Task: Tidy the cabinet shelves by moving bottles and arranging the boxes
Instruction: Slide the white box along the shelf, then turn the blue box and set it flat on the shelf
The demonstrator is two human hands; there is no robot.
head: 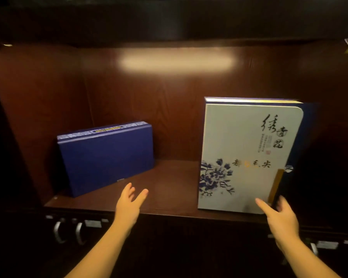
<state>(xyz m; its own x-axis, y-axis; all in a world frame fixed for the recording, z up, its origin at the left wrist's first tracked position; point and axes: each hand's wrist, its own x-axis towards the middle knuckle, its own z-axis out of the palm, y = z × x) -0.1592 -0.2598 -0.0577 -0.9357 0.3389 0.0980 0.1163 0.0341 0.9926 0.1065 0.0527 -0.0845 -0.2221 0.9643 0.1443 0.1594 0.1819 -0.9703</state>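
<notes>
A plain dark blue box (107, 157) stands on its long edge at the left of the wooden shelf (169, 189), turned at an angle. At the right a tall white box (247, 153) with blue flowers and black calligraphy stands upright near the shelf's front edge. My left hand (129, 205) hovers open over the shelf's middle front, just right of the blue box and apart from it. My right hand (279, 217) is open at the white box's lower right corner, fingers spread, thumb near its front face. Whether it touches the box I cannot tell.
Dark wood walls close the shelf at the back and both sides, with another shelf board overhead. Below the shelf edge are cabinet doors with metal handles (58, 231) at the left and another handle (313, 247) at the right. A lamp glare marks the back panel.
</notes>
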